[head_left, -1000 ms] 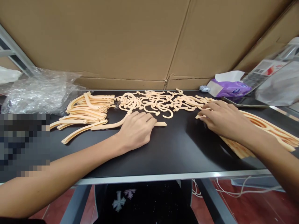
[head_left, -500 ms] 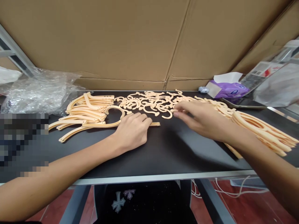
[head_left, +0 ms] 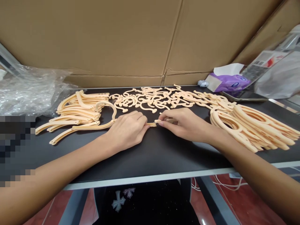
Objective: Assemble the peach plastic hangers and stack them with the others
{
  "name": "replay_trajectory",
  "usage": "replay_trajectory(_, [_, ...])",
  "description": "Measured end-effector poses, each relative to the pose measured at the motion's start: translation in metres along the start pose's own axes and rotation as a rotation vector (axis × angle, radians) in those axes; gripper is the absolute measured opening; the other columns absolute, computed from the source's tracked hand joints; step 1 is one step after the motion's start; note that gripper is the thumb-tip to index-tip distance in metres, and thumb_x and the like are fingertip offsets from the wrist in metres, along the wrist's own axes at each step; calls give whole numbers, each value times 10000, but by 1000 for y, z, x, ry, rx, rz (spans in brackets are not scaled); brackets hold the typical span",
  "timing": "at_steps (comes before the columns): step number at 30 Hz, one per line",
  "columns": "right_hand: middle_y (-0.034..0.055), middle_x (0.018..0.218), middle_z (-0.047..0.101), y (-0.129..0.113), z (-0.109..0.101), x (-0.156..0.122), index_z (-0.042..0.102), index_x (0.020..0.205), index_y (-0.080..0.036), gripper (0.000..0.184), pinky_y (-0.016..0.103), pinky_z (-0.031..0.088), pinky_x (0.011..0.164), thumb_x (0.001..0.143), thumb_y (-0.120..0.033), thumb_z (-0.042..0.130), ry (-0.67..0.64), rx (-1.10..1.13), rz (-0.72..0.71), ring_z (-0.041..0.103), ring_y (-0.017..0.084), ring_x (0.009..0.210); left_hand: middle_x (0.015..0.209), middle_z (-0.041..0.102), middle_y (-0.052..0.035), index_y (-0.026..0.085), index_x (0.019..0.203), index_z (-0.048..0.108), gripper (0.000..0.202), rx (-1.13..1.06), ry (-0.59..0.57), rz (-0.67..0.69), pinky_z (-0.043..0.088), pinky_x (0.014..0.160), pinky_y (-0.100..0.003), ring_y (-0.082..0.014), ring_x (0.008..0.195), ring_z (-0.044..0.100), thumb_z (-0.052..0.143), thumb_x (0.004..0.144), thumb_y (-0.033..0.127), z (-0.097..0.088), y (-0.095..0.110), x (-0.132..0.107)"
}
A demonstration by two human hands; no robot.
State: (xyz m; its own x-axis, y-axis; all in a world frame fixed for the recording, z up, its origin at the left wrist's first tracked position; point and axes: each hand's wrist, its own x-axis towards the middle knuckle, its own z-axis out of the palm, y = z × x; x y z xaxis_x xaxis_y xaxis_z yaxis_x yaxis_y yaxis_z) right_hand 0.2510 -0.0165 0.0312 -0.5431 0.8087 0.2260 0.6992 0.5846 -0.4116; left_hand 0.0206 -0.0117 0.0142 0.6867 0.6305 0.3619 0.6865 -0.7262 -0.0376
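My left hand [head_left: 128, 128] is closed around a cream plastic folding hanger [head_left: 93, 127], pinning it low over the black table. One curved arm of the hanger and its round hook [head_left: 114, 109] show left of my fingers. Its straight end [head_left: 152, 124] sticks out to the right. My right hand [head_left: 182, 123] pinches a small cream hook piece [head_left: 157, 121], its tip right at that end; whether the two touch I cannot tell. My fingers hide most of the piece. Beyond both hands lies a loose heap of hook pieces [head_left: 150, 100].
Stacked hanger arms [head_left: 79, 109] lie on the left, and a pile of folded hangers [head_left: 253, 125] on the right. Bubble wrap [head_left: 35, 93] sits back left. A purple tissue pack [head_left: 231, 82] and a flat tablet-like device [head_left: 246, 96] are back right, before a cardboard wall [head_left: 117, 40].
My right hand has moved left and nearer from the heap, bringing a hook piece to the hanger's straight end. My left hand keeps its grip on the hanger. The view has shifted slightly.
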Motion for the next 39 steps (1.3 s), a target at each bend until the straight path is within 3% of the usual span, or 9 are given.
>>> replay_trajectory(4, [40, 827, 754, -1, 2, 2, 736, 855, -168, 204, 277, 431, 715, 925, -189, 545, 32, 11, -40, 651, 157, 756, 868, 663, -60, 148, 853, 629, 200, -62, -41, -10, 470, 656, -310, -196, 771, 628, 537, 994, 256, -1, -1, 0])
replay_trajectory(10, [24, 757, 740, 2, 3, 2, 758, 813, -179, 189, 266, 393, 657, 893, -217, 591, 9, 12, 32, 609, 138, 677, 864, 656, -62, 157, 846, 623, 230, -129, -63, -4, 481, 699, -308, -189, 790, 635, 518, 1011, 279, 0, -3, 0])
replay_trajectory(22, [6, 678, 698, 6, 4, 5, 754, 808, -162, 215, 243, 374, 626, 905, -231, 575, -37, 70, 36, 544, 105, 607, 822, 652, -50, 143, 827, 615, 248, -133, 57, 151, 458, 692, -289, -178, 767, 607, 505, 1021, 253, 9, -9, 1])
replay_trajectory(39, [13, 725, 700, 6, 7, 8, 737, 798, -193, 208, 272, 347, 658, 906, -237, 565, -91, -81, 49, 556, 126, 652, 812, 644, -59, 138, 818, 598, 242, -125, 73, 177, 465, 704, -303, -190, 762, 606, 494, 1015, 236, 13, -13, 0])
